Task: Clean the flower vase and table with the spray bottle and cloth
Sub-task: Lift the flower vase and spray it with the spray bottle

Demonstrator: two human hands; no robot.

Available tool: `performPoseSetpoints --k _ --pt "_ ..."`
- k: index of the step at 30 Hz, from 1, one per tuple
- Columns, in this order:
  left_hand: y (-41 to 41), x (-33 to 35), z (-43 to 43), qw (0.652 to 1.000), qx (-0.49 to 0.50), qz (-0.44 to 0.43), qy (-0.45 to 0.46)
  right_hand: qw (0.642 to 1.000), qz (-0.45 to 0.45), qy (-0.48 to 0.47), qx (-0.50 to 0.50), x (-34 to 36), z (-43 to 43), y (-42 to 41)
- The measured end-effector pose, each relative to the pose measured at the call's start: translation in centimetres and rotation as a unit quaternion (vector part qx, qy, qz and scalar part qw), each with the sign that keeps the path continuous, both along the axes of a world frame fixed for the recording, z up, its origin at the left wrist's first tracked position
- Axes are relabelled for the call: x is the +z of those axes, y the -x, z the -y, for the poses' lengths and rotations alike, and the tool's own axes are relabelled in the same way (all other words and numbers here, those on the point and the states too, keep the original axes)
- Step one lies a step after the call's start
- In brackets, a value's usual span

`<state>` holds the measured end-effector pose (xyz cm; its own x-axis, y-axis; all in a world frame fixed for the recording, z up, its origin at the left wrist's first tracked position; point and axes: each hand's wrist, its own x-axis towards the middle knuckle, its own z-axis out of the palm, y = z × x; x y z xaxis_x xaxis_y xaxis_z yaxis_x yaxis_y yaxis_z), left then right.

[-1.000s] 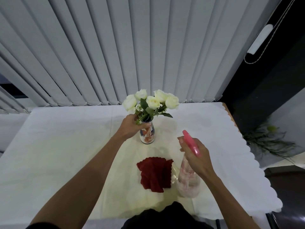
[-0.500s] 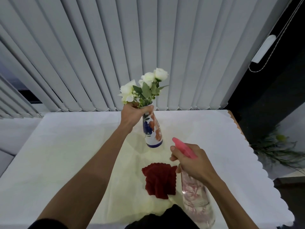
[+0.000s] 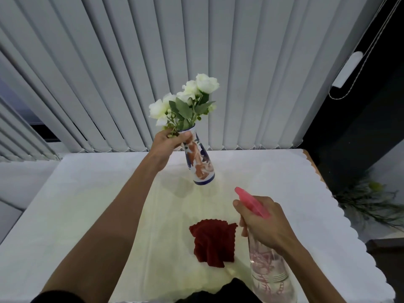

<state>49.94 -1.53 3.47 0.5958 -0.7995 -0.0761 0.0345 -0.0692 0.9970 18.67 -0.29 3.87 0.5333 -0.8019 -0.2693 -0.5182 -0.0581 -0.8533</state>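
Note:
My left hand grips the neck of a white vase with blue and orange patterns, held tilted in the air above the table. White roses stick out of its top. My right hand is wrapped around a clear spray bottle with a pink trigger head, whose nozzle points up toward the vase. A crumpled dark red cloth lies on the white tablecloth between my arms, just left of the bottle.
Grey vertical blinds hang right behind the table's far edge. The tablecloth's scalloped right edge drops off to a dark floor with a green plant. A dark wall stands at the right.
My left hand has lifted the vase off the table and tilted it, base toward the bottle. My right hand has raised the spray bottle slightly and aimed its nozzle at the vase.

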Motion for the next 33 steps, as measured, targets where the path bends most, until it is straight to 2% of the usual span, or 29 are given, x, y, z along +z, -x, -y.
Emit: performPoseSetpoints --k 3,9,13,16,18,21,27,33 --pt "-0.5 1.6 -0.1 0.997 -0.073 -0.007 0.03 0.997 0.056 -0.049 -0.001 1.5 1.0 0.0" --pt "-1.7 4.8 -0.5 0.968 -0.242 -0.016 0.058 0.993 0.1 -0.055 0.033 4.6 3.6 -0.7" --pt "-2.3 6.2 -0.4 0.954 -0.287 -0.034 0.082 0.99 0.11 -0.081 0.048 5.0 3.8 0.1" --pt "-2.4 6.8 -0.4 0.946 -0.311 -0.022 0.086 0.992 0.105 -0.057 0.04 4.1 3.7 0.1" --pt "-2.4 6.9 -0.3 0.944 -0.319 -0.015 0.081 0.991 0.116 -0.047 0.035 3.9 3.7 0.0" --pt "-2.8 6.7 -0.1 0.948 -0.31 -0.017 0.074 0.988 0.125 -0.083 0.027 3.9 3.9 -0.1" --pt "-3.5 7.5 -0.2 0.948 -0.303 -0.018 0.1 0.996 0.017 -0.042 0.081 0.4 2.6 -0.8" --pt "-4.2 6.8 0.6 0.964 -0.249 -0.007 0.093 0.994 0.07 -0.056 0.057 1.9 3.6 -2.3"
